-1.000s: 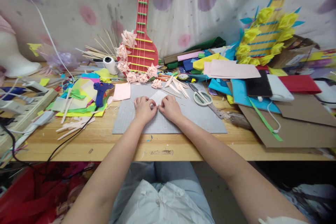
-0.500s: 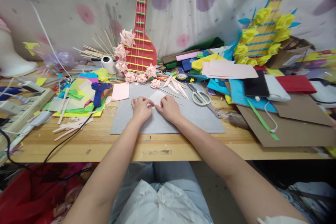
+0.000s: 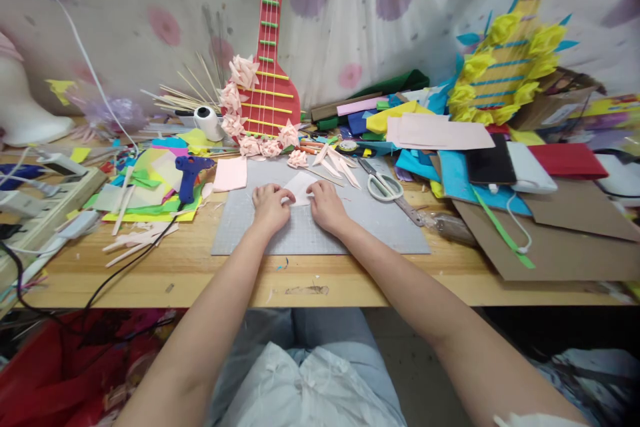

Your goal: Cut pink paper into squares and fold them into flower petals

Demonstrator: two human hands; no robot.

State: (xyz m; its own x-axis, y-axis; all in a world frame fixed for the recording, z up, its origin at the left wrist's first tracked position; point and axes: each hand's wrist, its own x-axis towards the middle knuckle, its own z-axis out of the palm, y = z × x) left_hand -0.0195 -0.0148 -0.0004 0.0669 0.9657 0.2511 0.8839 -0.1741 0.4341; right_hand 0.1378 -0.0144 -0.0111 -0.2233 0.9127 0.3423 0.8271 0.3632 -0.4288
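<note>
A small pale sheet of paper [image 3: 299, 187] lies on the grey cutting mat [image 3: 250, 237] between my hands. My left hand [image 3: 271, 205] has its fingers curled on the sheet's left edge, the thumb pointing inward. On the opposite edge, my right hand [image 3: 327, 204] pinches the paper between thumb and fingers. Beyond them sit a pink paper flower [image 3: 297, 159] and several folded pink paper strips [image 3: 336, 163]. Scissors with pale handles [image 3: 384, 187] rest on a metal ruler at the mat's right side. A stack of pink paper squares [image 3: 230, 174] lies to the left.
A blue glue gun [image 3: 190, 177] stands on coloured scraps at left, its cord trailing to a power strip [image 3: 55, 220]. A red paper-flowered instrument [image 3: 267, 100] leans at the back. Brown cardboard [image 3: 545, 247] and a dark phone [image 3: 490, 161] occupy the right.
My right hand has shifted slightly right, away from my left, so more of the pale paper shows between them. My left hand has barely moved.
</note>
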